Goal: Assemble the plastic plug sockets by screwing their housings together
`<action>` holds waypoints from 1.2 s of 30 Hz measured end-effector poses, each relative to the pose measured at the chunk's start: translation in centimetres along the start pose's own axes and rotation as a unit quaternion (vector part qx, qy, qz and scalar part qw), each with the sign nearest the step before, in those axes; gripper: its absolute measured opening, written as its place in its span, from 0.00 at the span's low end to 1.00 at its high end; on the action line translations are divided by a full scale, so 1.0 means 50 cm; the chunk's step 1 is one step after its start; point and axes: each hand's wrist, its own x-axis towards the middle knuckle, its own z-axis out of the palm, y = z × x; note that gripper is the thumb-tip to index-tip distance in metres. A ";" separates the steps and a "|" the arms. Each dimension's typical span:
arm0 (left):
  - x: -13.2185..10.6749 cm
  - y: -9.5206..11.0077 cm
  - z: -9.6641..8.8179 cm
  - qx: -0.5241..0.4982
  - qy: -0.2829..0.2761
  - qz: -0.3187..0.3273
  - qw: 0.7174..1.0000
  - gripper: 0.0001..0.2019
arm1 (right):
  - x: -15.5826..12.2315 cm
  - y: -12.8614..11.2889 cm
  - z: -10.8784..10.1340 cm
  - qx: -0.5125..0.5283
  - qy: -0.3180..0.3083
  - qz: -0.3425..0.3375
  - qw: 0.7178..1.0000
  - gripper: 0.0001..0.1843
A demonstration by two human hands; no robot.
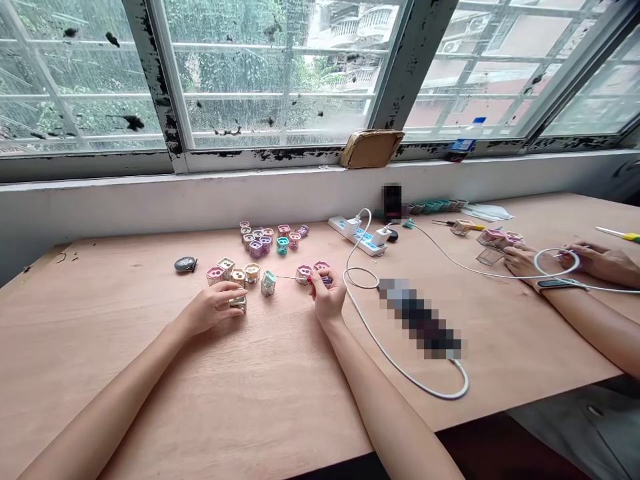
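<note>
My left hand [213, 310] rests on the wooden table, fingers closed around a small clear box [239, 304] with a pale rim. My right hand [329, 297] grips a thin screwdriver [309, 279] by its red end, and the shaft points left. Just past the shaft's tip stands a teal-topped clear box [269, 283]. Similar boxes with a pink top [215, 274] and a cream top [253, 271] sit beyond my left hand. Another pink-topped box [303, 274] is beside my right hand, which partly covers a purple one [327, 280].
Several coloured boxes [265, 244] cluster farther back. A dark round object [185, 264] lies at left. White cables run from a power strip [357, 235] past a blurred device [420, 320]. At right, a co-worker's hands [523, 260] are near more boxes and a yellow-handled screwdriver [629, 237].
</note>
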 end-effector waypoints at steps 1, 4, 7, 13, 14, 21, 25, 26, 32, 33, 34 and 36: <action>-0.002 0.000 0.004 -0.003 -0.001 -0.002 1.000 0.17 | 0.000 0.000 0.000 -0.001 -0.002 0.002 1.000 0.18; -0.006 0.000 0.013 -0.004 0.002 -0.010 1.000 0.18 | -0.001 -0.002 0.000 -0.006 -0.005 0.006 1.000 0.18; -0.008 0.000 0.019 0.002 0.005 -0.015 1.000 0.18 | -0.002 -0.003 0.000 -0.010 -0.007 0.002 1.000 0.17; -0.008 0.010 0.021 0.033 0.002 -0.008 0.999 0.20 | -0.003 -0.001 0.000 -0.012 -0.008 -0.003 1.000 0.16; -0.008 0.013 0.021 0.038 -0.005 -0.010 0.999 0.20 | -0.003 0.000 0.000 -0.012 -0.009 -0.003 1.000 0.17; -0.013 0.007 0.035 -0.071 0.040 -0.078 0.994 0.19 | 0.000 0.007 -0.003 0.010 -0.010 0.004 1.000 0.16; -0.013 0.007 0.035 -0.054 0.043 -0.072 0.995 0.11 | -0.001 0.010 -0.004 0.015 -0.009 0.006 1.000 0.16; -0.013 0.008 0.033 -0.038 0.037 -0.068 0.996 0.11 | -0.001 0.010 -0.004 0.015 -0.010 0.007 1.000 0.16; -0.013 0.008 0.031 -0.014 0.025 -0.051 0.998 0.08 | 0.000 0.013 -0.003 0.020 -0.009 0.013 1.000 0.16; -0.014 0.006 0.032 -0.015 0.022 -0.049 0.998 0.08 | 0.001 0.014 -0.002 0.021 -0.007 0.014 1.000 0.17; -0.015 0.004 0.032 -0.016 0.021 -0.046 0.999 0.08 | 0.001 0.014 -0.002 0.023 -0.005 0.015 1.000 0.17; -0.016 0.001 0.034 -0.019 0.024 -0.039 0.999 0.07 | 0.002 0.015 -0.002 0.028 -0.002 0.018 0.999 0.17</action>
